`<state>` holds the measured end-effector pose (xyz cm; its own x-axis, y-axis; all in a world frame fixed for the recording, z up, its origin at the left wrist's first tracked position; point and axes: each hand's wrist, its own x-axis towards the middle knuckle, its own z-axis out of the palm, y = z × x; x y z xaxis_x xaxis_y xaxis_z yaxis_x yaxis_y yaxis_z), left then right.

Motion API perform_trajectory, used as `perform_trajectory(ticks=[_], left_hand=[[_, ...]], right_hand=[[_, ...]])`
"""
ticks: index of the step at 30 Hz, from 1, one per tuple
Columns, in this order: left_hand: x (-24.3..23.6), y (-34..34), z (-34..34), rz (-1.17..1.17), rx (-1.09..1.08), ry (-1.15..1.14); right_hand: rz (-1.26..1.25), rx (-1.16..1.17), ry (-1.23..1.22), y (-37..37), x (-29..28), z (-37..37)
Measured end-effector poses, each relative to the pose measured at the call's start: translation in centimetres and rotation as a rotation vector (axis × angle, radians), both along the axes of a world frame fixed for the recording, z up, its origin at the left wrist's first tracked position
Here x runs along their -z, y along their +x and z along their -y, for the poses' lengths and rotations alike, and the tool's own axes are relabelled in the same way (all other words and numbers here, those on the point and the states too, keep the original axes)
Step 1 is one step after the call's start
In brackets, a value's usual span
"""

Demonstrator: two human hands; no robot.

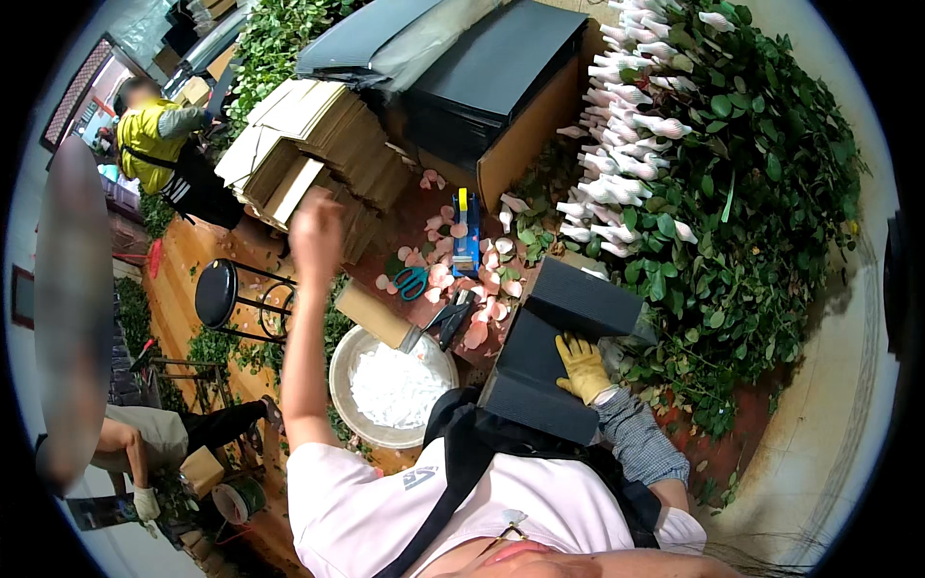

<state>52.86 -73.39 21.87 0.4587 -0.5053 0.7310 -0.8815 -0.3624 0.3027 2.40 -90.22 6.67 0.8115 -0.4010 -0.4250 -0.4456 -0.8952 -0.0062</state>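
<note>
My left hand (pixel 316 231), bare and blurred, reaches out to the near edge of a stack of tan cardboard pieces (pixel 299 125). Whether its fingers grip one of them I cannot make out. My right hand (pixel 580 368) wears a yellow glove and lies with fingers stretched out on a folded black corrugated sheet (pixel 530 347), which rests at my lap and the table edge. Between my arms stands a round tub (pixel 344 409) filled with small white pieces (pixel 395 390). A tan cardboard piece (pixel 374 313) leans at its rim, beside a black stapler-like tool (pixel 451 318).
Teal scissors (pixel 410 282), a blue tape dispenser (pixel 466 241) and pink petals (pixel 438 275) lie on the table. Black sheets (pixel 491 67) are stacked behind. Roses in pale netting (pixel 617 144) pile up right. A black stool (pixel 218 292) and two people (pixel 149 144) are at left.
</note>
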Motion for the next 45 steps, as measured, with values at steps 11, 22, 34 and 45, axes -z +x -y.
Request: perform_trajectory(ticks=[11, 22, 34, 45], left_hand=[[1.2, 8.0, 2.3, 0.254, -0.654, 0.714], [-3.5, -6.1, -0.2, -0.341, 0.255, 0.318], [24.5, -28.0, 9.8, -0.841, 0.583, 0.861], [19.8, -28.0, 12.6, -1.08, 1.025, 1.301]], right_hand=[[-0.033, 0.058, 0.079, 0.4, -1.6, 0.3], [-0.039, 0.077, 0.127, 0.0, 0.2, 0.7], [0.146, 0.157, 0.361, -0.1, 1.3, 3.0], [0.091, 0.162, 0.167, 4.3, 3.0, 1.3]])
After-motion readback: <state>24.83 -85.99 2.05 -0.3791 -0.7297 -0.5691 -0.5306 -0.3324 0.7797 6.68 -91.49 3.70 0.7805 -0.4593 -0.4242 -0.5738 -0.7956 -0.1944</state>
